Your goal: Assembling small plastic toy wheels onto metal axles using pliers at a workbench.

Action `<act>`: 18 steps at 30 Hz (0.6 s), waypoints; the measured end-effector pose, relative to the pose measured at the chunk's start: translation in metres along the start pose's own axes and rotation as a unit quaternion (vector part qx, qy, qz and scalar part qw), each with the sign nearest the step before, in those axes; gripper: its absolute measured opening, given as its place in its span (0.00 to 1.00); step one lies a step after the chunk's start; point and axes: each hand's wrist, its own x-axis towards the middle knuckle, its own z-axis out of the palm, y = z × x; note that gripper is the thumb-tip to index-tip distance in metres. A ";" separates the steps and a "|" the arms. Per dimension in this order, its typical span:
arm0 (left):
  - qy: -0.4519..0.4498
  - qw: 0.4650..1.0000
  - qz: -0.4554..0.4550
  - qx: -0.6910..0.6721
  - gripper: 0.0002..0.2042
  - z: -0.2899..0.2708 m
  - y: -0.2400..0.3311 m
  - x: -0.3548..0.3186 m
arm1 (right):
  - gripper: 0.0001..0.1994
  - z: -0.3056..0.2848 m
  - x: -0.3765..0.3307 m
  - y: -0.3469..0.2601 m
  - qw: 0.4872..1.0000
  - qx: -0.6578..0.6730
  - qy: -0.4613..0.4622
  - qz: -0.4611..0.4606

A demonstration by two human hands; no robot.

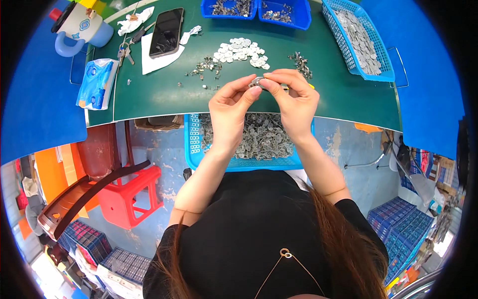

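My left hand (227, 105) and my right hand (299, 105) meet over the table's near edge. Between both hands' thumbs and fingertips is pinched a small pale grey piece (256, 82), mostly covered by the fingers. Something thin and yellow (312, 86) shows behind my right hand; whether that hand holds it I cannot tell. Beyond the hands lies a pile of small white plates (240, 52). Small metal parts (206, 67) are scattered left of it, and another heap of metal parts (301, 65) sits to the right.
Two blue bins (284, 24) of metal parts stand at the back, a blue basket (381, 75) of grey pieces at the right. Below the table edge is a full blue basket (249, 165). A phone (167, 32), keys (125, 52), tissue pack (97, 84) and mug (82, 30) are left.
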 end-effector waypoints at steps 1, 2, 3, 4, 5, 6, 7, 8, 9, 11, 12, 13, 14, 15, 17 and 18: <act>0.008 1.000 0.004 -0.006 0.14 0.002 0.001 -0.001 | 0.07 0.002 -0.002 0.000 0.999 -0.025 0.012 -0.025; 0.016 1.000 0.008 -0.012 0.14 0.003 0.001 -0.002 | 0.07 0.003 -0.003 0.000 0.997 -0.050 0.024 -0.050; 0.015 1.000 0.008 -0.012 0.14 0.004 0.001 -0.003 | 0.07 0.004 -0.005 0.002 0.997 -0.050 0.025 -0.050; 0.011 1.000 0.010 -0.017 0.14 0.004 0.001 -0.003 | 0.07 0.005 -0.006 0.004 0.996 -0.041 0.039 -0.062; 0.008 1.000 0.012 -0.022 0.14 0.005 0.000 -0.004 | 0.08 0.006 -0.007 0.006 0.995 -0.032 0.052 -0.074; 0.007 1.000 0.012 -0.022 0.14 0.006 0.000 -0.004 | 0.08 0.006 -0.007 0.007 0.995 -0.032 0.053 -0.074; 0.007 1.000 0.011 -0.022 0.13 0.007 0.001 -0.004 | 0.08 0.007 -0.007 0.008 0.994 -0.030 0.061 -0.087; 0.007 1.000 0.011 -0.021 0.13 0.007 0.001 -0.004 | 0.08 0.007 -0.006 0.008 0.992 -0.029 0.069 -0.100; 0.007 1.000 0.011 -0.020 0.13 0.008 0.001 -0.004 | 0.08 0.007 -0.006 0.009 0.992 -0.029 0.069 -0.100; 0.007 0.999 0.023 -0.022 0.13 0.008 0.000 -0.005 | 0.08 0.008 -0.005 0.010 0.988 -0.035 0.070 -0.134; 0.007 0.999 0.024 -0.022 0.13 0.008 0.000 -0.005 | 0.08 0.008 -0.006 0.011 0.988 -0.035 0.070 -0.134; 0.009 0.999 0.030 -0.019 0.13 0.008 0.001 -0.005 | 0.08 0.008 -0.006 0.012 0.985 -0.058 0.064 -0.153; 0.011 0.999 0.036 -0.016 0.12 0.008 0.002 -0.006 | 0.08 0.009 -0.007 0.012 0.980 -0.081 0.058 -0.171; 0.011 0.999 0.036 -0.017 0.12 0.007 0.003 -0.006 | 0.08 0.008 -0.007 0.012 0.980 -0.082 0.058 -0.172; 0.002 0.999 0.023 -0.029 0.11 0.007 0.004 -0.006 | 0.10 0.006 -0.007 0.010 0.971 -0.122 0.044 -0.199; 0.002 0.999 0.022 -0.027 0.11 0.007 0.003 -0.005 | 0.10 0.005 -0.007 0.011 0.972 -0.121 0.045 -0.197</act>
